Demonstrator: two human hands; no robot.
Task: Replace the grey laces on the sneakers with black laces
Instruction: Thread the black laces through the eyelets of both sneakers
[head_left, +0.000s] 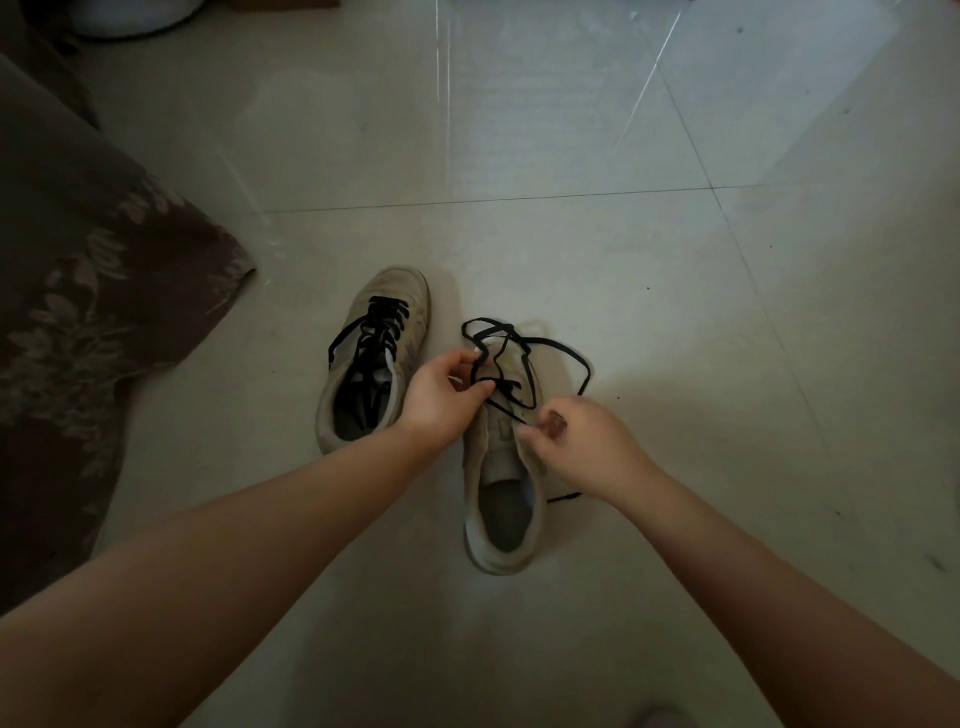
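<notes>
On the pale tiled floor (571, 130), a brown flowered cloth (78, 291) hangs at the left. Two worn sneakers stand side by side: the left sneaker (363, 395) already has black laces, the right sneaker (501, 499) is half laced. The left hand (441, 395) pinches the loose black lace (558, 344); the right hand (587, 447) pinches its other end at the eyelets.

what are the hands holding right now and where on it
Both hold the black lace of the right sneaker. The left hand pinches a strand above the eyelets; the right hand pinches it by the eyelet row.
</notes>
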